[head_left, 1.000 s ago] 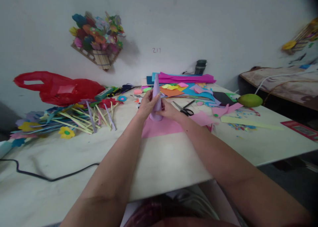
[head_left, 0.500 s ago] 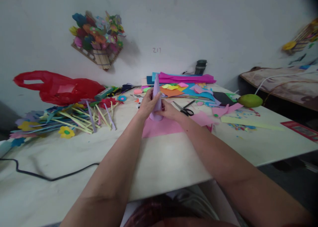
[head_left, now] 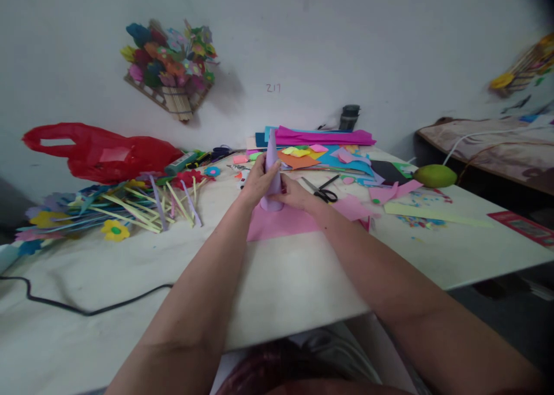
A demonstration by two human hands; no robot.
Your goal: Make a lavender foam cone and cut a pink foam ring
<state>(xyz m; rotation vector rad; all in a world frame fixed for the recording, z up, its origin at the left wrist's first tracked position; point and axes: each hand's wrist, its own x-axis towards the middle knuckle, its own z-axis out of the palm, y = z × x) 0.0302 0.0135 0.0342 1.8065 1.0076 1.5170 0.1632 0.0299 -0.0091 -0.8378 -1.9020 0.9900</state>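
A rolled cone of lilac paper (head_left: 272, 153) stands upright between both hands, above a pink sheet (head_left: 281, 222) lying on the white table (head_left: 281, 279). My left hand (head_left: 256, 181) wraps its fingers round the left side of the cone. My right hand (head_left: 294, 193) grips the lower right side of it. The cone's tip points up and away from me. Black scissors (head_left: 322, 192) lie just right of my right hand.
Paper flowers and strips (head_left: 116, 207) are heaped at the left beside a red plastic bag (head_left: 104, 153). Coloured paper sheets (head_left: 324, 144) are stacked at the back. A green fruit (head_left: 435, 176) sits at the right. A black cable (head_left: 86, 305) crosses the near left.
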